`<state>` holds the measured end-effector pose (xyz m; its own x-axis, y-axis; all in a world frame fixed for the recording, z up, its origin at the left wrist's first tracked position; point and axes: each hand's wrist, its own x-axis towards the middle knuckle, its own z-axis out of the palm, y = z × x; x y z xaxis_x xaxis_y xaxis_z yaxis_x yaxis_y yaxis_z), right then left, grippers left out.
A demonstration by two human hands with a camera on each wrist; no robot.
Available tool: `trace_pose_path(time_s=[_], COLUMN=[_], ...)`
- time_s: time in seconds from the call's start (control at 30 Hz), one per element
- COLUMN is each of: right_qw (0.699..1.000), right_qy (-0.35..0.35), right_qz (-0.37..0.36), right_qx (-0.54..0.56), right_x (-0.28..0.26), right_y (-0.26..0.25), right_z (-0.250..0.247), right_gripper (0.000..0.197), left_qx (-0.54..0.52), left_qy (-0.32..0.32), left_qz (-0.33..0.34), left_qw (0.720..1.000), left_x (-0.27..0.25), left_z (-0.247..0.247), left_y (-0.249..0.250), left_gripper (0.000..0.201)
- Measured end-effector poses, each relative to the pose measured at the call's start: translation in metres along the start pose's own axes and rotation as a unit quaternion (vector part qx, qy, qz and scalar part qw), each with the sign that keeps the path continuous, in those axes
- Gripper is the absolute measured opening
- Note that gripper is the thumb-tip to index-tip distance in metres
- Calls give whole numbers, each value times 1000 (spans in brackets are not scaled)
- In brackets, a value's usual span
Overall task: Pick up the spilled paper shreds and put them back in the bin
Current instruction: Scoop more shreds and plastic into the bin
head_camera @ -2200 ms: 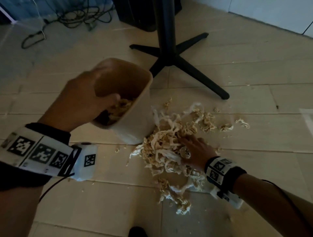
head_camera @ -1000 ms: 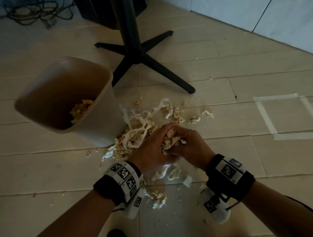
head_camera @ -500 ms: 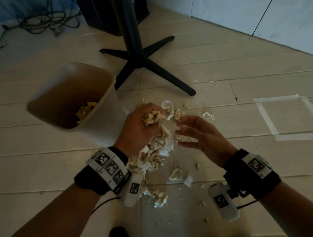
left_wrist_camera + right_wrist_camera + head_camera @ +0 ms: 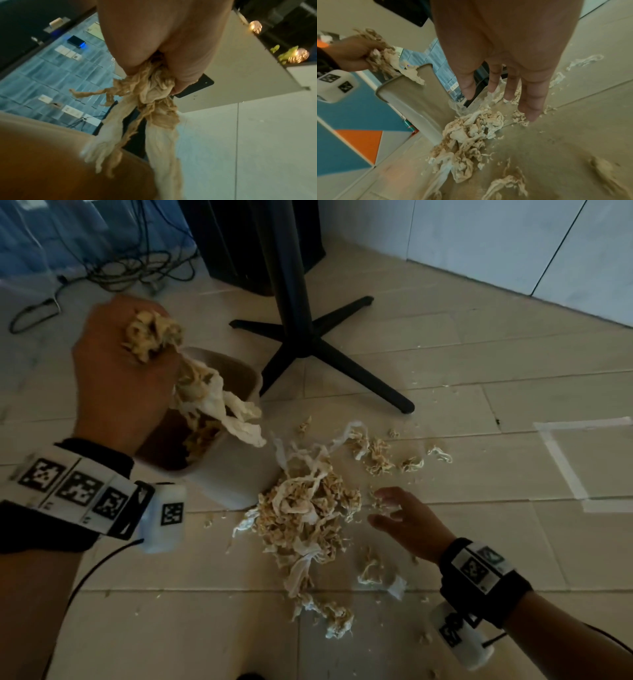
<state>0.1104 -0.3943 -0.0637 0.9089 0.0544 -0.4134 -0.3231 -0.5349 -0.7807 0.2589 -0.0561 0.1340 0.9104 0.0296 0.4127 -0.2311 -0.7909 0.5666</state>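
Paper shreds, pale beige and crinkled, lie in a loose heap [image 4: 305, 518] on the tiled floor [image 4: 479, 542], pressed against the near side of a beige plastic bin [image 4: 236, 477] with rounded corners. Smaller tufts are scattered beyond the heap toward a black cross-shaped table base [image 4: 308, 347], and a thin trail of them runs toward the person's feet.

The left hand [image 4: 116, 378] is raised above the bin's open mouth, fingers curled tight around a clump of shreds [image 4: 150, 337]; long strips hang from the fist and drape down over the bin's rim. From the left wrist view the same bundle [image 4: 154, 94] spills out between the closed fingers, its loose ends dangling above the bin's inner wall. More shreds already sit inside the bin [image 4: 202, 436].

The right hand [image 4: 404, 522] is low over the floor just to the right of the heap, fingers spread and relaxed, holding nothing. In the right wrist view its fingertips [image 4: 532, 115] reach down next to a small tuft at the heap's edge; whether they touch the floor I cannot tell.

White tape [image 4: 561, 467] marks a rectangle on the tiles well to the right, and tangled black cables [image 4: 137, 268] lie by the far wall.
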Motion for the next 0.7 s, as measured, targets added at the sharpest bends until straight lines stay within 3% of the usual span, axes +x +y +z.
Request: trace_pose_path(time_s=[0.1,0.23,0.3,0.4,0.57,0.7], right_qw=[998,990,986,978,958,951], right_qy=[22,39,47,60,46,-13], right_qz=[-24,-54,-64,-76,-96,-58], right_qx=[-61,-121,-143,-183,-268,-303], right_x=[17,49,68,95,144,179], right_y=[-7,-21,-29,-43,-66,-68], right_z=[1,-5,-9,-14,-7,7], right_gripper=[58,69,74,82,83,77], left_qx=[140,132,132,96,47,-60], left_qy=[-70,-274,-333,-329,-206,-203], left_qz=[-29,-62,-61,-69,-64,-71], left_qw=[987,951,932,937,975,975], left_x=[-6,-34,-39,-40,-37,-39], left_z=[3,18,19,14,1,-6], left_y=[-18,-23,-31,-32,-18,-15], left_gripper=[16,29,38,55,46,40])
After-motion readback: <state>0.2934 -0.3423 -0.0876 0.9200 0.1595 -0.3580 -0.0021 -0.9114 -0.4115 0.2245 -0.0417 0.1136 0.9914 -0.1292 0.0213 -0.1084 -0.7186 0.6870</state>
